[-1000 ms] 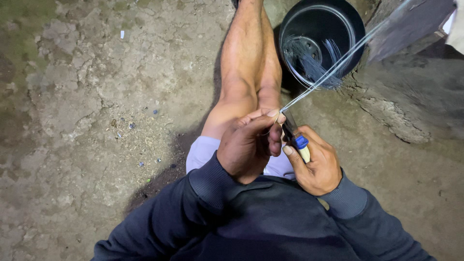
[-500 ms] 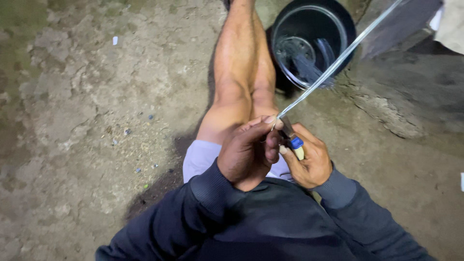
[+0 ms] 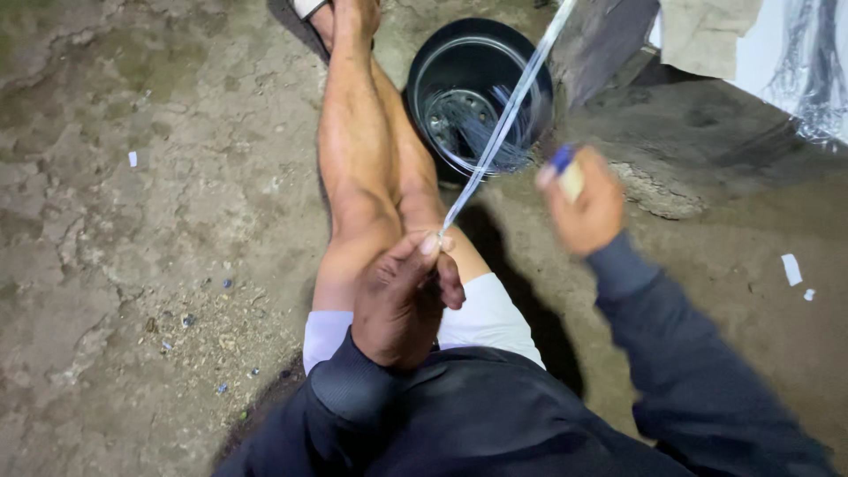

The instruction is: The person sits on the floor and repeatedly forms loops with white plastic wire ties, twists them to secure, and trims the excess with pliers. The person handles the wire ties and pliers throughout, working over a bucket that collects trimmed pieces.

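Lifting away from left hand point(image 3: 399, 305): right hand point(image 3: 583, 205).

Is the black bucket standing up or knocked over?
Standing up. The black bucket sits on the ground with its round open mouth facing up.

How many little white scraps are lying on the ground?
3: one white scrap on the left of the ground, two close together on the right. Others may be hidden among the debris.
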`<state>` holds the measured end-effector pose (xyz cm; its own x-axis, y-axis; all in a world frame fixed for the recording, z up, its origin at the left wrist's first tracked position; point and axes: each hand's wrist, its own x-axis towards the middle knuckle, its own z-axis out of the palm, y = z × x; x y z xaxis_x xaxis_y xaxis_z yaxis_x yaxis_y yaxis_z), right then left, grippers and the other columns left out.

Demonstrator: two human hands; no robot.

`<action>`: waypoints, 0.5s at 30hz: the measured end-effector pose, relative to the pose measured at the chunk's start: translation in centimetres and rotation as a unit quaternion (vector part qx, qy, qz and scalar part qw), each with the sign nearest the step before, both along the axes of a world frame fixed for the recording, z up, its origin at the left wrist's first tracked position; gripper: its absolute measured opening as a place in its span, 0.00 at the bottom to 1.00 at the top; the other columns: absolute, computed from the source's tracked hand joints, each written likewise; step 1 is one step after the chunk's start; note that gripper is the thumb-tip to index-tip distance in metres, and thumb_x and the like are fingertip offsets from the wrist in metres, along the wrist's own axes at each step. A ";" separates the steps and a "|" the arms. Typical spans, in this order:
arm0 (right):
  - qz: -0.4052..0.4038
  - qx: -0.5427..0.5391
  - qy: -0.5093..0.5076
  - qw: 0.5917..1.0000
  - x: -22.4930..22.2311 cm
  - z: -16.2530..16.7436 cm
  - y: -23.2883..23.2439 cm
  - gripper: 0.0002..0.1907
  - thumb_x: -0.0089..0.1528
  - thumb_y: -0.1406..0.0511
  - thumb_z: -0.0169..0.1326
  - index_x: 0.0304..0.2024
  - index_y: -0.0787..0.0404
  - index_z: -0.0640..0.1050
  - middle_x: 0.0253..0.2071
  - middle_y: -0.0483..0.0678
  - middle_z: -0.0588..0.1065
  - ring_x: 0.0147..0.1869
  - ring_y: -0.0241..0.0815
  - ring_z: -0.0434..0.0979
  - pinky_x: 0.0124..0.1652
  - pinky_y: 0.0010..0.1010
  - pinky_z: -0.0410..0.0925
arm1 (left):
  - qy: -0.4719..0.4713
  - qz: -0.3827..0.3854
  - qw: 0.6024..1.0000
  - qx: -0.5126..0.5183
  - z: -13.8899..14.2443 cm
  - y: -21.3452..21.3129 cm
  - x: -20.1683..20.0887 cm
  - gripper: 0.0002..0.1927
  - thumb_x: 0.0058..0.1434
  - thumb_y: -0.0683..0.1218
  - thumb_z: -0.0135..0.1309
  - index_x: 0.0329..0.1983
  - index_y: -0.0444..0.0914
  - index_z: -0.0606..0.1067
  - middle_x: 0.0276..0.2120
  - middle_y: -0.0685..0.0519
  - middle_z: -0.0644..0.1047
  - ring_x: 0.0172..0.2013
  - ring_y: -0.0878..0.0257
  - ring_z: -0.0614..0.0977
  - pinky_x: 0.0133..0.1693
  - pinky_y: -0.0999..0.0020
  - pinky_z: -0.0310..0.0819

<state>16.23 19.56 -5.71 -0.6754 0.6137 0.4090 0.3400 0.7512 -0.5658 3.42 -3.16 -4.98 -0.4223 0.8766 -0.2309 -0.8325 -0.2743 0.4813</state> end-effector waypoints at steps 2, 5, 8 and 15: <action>-0.129 -0.044 -0.010 0.991 -0.6 0.4 5.8 0.12 0.69 0.62 0.60 0.43 0.64 0.74 0.32 0.51 0.75 0.34 0.41 0.75 0.35 0.36 0.69 | 0.020 0.010 0.998 -0.053 0.0 0.2 -0.3 0.11 0.69 0.45 0.48 0.47 0.33 0.75 0.31 0.51 0.79 0.30 0.63 0.80 0.36 0.70 0.75; -0.173 0.324 -0.088 0.926 -1.0 2.2 13.7 0.15 0.67 0.61 0.62 0.46 0.69 0.77 0.45 0.63 0.77 0.46 0.64 0.78 0.46 0.48 0.71 | 0.134 0.039 0.985 -0.100 -0.4 0.7 -0.6 0.13 0.69 0.45 0.50 0.49 0.32 0.76 0.34 0.54 0.80 0.31 0.67 0.79 0.34 0.72 0.72; -0.254 0.087 -0.130 0.954 -1.4 2.8 19.0 0.13 0.70 0.64 0.57 0.48 0.71 0.77 0.47 0.65 0.76 0.48 0.62 0.79 0.49 0.49 0.71 | 0.197 0.054 0.972 -0.119 -1.0 0.5 -0.7 0.12 0.71 0.45 0.54 0.48 0.29 0.79 0.27 0.56 0.72 0.25 0.71 0.70 0.28 0.75 0.61; -0.217 0.118 -0.222 0.943 -3.1 1.9 22.2 0.07 0.74 0.68 0.54 0.47 0.68 0.77 0.46 0.59 0.78 0.48 0.52 0.80 0.49 0.42 0.73 | 0.235 0.111 0.961 -0.097 -1.8 0.9 -1.1 0.13 0.69 0.44 0.57 0.50 0.29 0.79 0.31 0.56 0.78 0.29 0.70 0.77 0.33 0.75 0.74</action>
